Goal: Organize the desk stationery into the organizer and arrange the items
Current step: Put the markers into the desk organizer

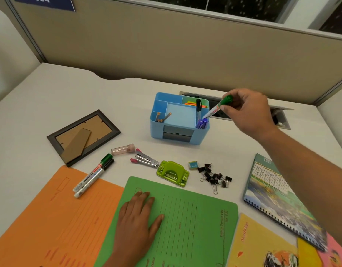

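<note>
My right hand (247,110) pinches a green marker (218,107) tilted over the blue organizer's (166,135) crowded right slot, my left hand (139,212) flat on a green folder (195,218); it could jam against the pens (202,123) there and tip out.

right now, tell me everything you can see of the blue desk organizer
The blue organizer is a rounded box, plastic by its look, upright on the white desk. Open compartments surround a flat central tray; two grey drawers sit closed in front. At left stand pencils, at back right coloured slips, at right blue-capped pens and a black-capped marker, where the right hand holds a green-capped marker slanting in.
</note>
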